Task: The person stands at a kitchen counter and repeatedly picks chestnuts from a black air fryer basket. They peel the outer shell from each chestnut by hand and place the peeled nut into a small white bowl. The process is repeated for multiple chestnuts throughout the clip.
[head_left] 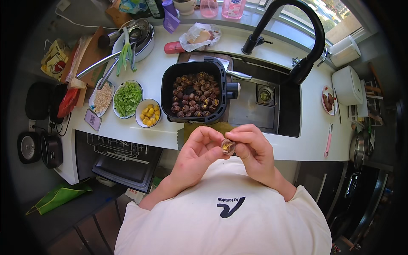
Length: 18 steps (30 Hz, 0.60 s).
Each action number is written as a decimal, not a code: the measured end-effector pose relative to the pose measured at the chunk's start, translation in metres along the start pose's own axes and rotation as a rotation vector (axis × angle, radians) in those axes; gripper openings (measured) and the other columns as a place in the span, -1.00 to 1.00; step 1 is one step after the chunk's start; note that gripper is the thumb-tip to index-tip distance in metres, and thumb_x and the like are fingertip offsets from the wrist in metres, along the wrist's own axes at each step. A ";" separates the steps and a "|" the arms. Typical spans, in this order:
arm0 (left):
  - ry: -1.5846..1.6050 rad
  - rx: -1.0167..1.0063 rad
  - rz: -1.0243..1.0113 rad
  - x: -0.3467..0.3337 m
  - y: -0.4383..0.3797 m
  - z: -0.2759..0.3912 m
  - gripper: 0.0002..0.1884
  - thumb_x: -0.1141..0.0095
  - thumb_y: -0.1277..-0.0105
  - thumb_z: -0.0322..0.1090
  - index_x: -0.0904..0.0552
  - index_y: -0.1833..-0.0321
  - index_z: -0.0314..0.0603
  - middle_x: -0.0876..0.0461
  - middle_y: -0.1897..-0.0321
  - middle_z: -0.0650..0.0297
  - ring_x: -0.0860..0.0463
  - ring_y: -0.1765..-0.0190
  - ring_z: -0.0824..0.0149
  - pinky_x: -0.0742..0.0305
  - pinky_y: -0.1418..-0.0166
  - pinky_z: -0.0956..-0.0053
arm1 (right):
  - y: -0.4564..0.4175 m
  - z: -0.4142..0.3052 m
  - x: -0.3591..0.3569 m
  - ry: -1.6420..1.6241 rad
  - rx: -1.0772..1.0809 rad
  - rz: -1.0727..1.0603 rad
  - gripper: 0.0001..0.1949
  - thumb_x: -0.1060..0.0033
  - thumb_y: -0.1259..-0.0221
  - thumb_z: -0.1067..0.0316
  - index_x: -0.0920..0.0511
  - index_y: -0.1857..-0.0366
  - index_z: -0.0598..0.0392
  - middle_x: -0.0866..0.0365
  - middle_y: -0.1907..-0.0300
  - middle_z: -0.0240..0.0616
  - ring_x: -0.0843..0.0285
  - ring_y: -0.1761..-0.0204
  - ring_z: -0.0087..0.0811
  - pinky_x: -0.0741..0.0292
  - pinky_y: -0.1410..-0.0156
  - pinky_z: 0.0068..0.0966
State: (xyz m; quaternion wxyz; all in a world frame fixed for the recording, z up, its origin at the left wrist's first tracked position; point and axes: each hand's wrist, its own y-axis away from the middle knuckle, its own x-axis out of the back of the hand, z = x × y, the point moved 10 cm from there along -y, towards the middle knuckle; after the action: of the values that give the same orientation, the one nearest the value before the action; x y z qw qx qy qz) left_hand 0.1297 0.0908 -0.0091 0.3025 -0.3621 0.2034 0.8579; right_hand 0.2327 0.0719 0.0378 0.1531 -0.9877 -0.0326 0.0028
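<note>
Between the fingertips of both hands is a chestnut, its brown shell split and yellow flesh showing. My left hand grips it from the left, my right hand from the right, both in front of my shirt. Beyond them, a black air fryer basket with its handle to the right holds many split chestnuts. Left of the basket stands a small bowl of peeled yellow chestnuts. A greenish cloth lies at the counter edge, partly hidden by my hands.
Chopped greens and a plate of minced food stand left, near a phone. A cleaver lies behind the basket. The sink with its black faucet is right; a pink-handled peeler lies farther right. The dishwasher hangs open lower left.
</note>
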 end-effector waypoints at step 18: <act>-0.150 0.028 0.036 -0.003 0.003 0.003 -0.65 -0.18 -0.23 -0.61 -0.38 -0.02 -0.23 -0.50 0.08 0.24 -0.55 0.05 0.41 -0.48 -0.06 0.49 | 0.000 -0.005 -0.002 0.216 0.002 -0.038 -0.68 -0.29 -0.05 0.61 -0.62 0.05 0.14 -0.53 0.19 -0.26 -0.54 0.32 -0.53 -0.54 0.25 -0.62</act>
State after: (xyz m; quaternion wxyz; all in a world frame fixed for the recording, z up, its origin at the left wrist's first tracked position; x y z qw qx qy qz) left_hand 0.1281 0.0894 -0.0051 0.3066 -0.2888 0.1988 0.8849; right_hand 0.2308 0.0705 0.0429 0.1566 -0.9813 -0.0346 -0.1067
